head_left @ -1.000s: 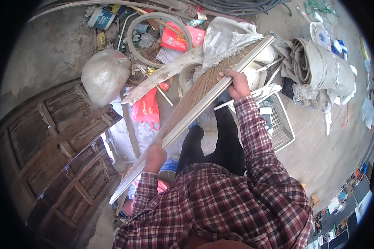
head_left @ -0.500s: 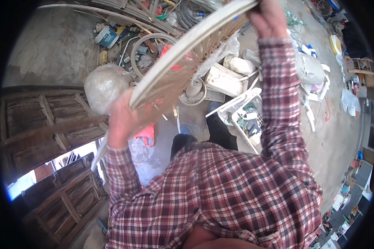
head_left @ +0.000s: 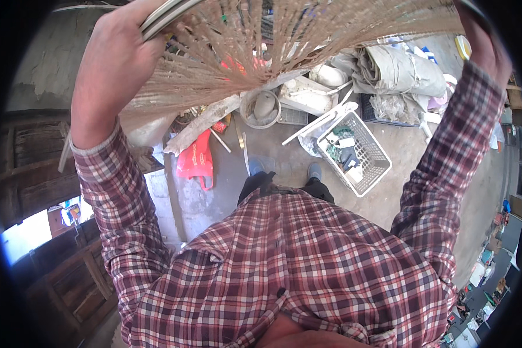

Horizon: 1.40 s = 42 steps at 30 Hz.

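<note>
Grey floor (head_left: 409, 145) spreads below me and off to my right. On my left stand dark wooden panels (head_left: 40, 156), crossed with bars, bright light coming through a gap low among them. The brown sheet of loose strands (head_left: 319, 37) I have raised reaches across the top of my view, spread between my two arms above the clutter; through its thin patches I catch red and white things behind. My checked shirt (head_left: 284, 261) fills the space nearest me, its sleeves running up both arms.

Beyond the sheet's lower edge, toward my right, lies a rolled grey tarp (head_left: 400, 72). Nearer my feet a white slatted basket (head_left: 372, 155) sits tilted in my view, small dark and white items gathered in its left part. A red bag (head_left: 196, 159) lies left of my feet, and a round pale tub (head_left: 260, 125) with a piece inside stands between bag and basket.

My left hand (head_left: 119, 64) has its fingers closed around the sheet's pale ridged rim (head_left: 167, 17). My right hand (head_left: 487, 46) is up at the far right, beside the sheet's other end; its fingers are hidden, so I cannot tell how they are set. Smallest, my shoes (head_left: 314, 171) show beneath the shirt.
</note>
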Each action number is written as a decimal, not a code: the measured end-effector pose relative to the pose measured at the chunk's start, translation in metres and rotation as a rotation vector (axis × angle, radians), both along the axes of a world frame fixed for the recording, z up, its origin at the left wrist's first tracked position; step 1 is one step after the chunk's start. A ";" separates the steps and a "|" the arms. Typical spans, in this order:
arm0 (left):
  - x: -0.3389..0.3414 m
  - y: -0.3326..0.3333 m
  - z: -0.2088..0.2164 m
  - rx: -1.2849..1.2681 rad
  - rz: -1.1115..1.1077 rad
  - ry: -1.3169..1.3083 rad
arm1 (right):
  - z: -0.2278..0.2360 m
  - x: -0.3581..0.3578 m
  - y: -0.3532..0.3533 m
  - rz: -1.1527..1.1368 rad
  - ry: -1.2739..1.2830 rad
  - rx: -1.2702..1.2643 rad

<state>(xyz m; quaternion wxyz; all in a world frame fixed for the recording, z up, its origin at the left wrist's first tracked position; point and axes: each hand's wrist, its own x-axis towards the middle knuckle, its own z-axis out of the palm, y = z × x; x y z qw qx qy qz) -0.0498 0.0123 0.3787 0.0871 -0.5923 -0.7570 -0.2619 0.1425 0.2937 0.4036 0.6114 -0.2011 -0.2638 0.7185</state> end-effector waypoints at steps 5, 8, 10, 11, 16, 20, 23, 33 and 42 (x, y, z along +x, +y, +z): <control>0.073 0.060 -0.019 -0.341 0.025 -0.356 | -0.073 0.102 0.098 0.057 -0.037 0.006; 0.079 0.128 -0.066 -0.375 -0.012 -0.231 | -0.150 0.177 0.158 0.101 -0.044 -0.213; 0.099 0.156 -0.110 -0.407 -0.148 -0.083 | -0.206 0.216 0.182 0.045 -0.031 -0.388; 0.112 0.173 -0.134 -0.574 -0.123 -0.100 | -0.236 0.233 0.187 -0.024 -0.036 -0.495; 0.155 0.202 -0.228 -0.824 -0.211 -0.202 | -0.355 0.302 0.150 -0.053 -0.139 -0.790; 0.195 0.216 -0.277 -0.943 -0.214 -0.358 | -0.363 0.328 0.108 0.005 -1.063 -0.587; 0.234 0.236 -0.302 -1.008 -0.234 -0.418 | -0.320 0.295 0.097 0.235 -1.448 -0.069; 0.312 0.280 -0.354 -0.819 -0.376 -0.677 | -0.235 -0.009 -0.038 1.535 -1.197 1.110; 0.329 0.174 -0.322 -0.532 -0.552 -0.727 | -0.300 0.068 0.031 1.216 -1.520 0.895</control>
